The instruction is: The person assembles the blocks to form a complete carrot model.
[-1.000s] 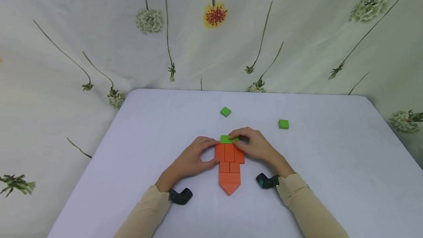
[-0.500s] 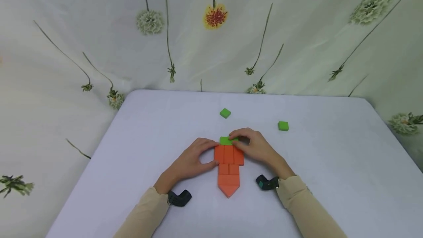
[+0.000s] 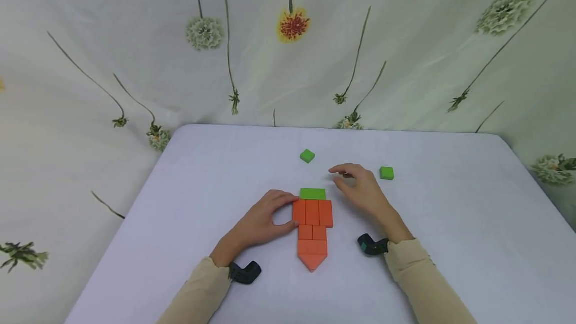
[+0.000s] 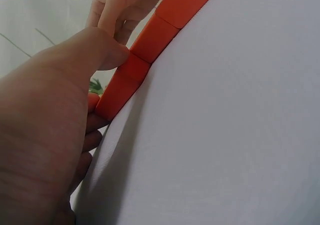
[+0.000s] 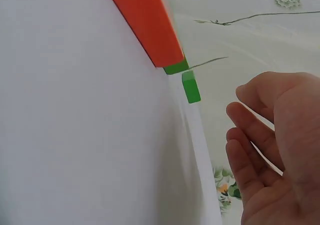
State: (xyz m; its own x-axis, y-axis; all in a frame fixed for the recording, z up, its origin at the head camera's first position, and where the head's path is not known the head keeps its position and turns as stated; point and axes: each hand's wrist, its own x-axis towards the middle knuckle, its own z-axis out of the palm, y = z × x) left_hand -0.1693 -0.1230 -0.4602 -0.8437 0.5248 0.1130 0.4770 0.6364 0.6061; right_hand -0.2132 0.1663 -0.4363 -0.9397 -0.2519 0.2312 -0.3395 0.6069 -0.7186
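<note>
Flat on the table lies an arrow-like figure of orange blocks (image 3: 312,247), its triangular tip toward the person. A green rectangular block (image 3: 312,194) sits across its far end. My left hand (image 3: 265,219) holds the leftmost orange block (image 3: 299,214) between thumb and index finger, at its near and far ends. In the left wrist view the thumb presses that block's near corner (image 4: 132,67). My right hand (image 3: 360,191) hovers to the right of the green block, fingers loosely bent and apart, holding nothing. The right wrist view shows this hand (image 5: 280,150) away from the blocks.
Two small green blocks lie farther back: one turned cornerwise (image 3: 307,156) behind the figure, another (image 3: 386,173) beyond the right hand. The white table (image 3: 216,164) ends at a flower-printed cloth (image 3: 261,64). Dark wrist cameras (image 3: 245,273) are strapped to both wrists.
My right hand has let go of the green block and moved back and to the right, uncovering it. My left hand stays at the leftmost orange block.
</note>
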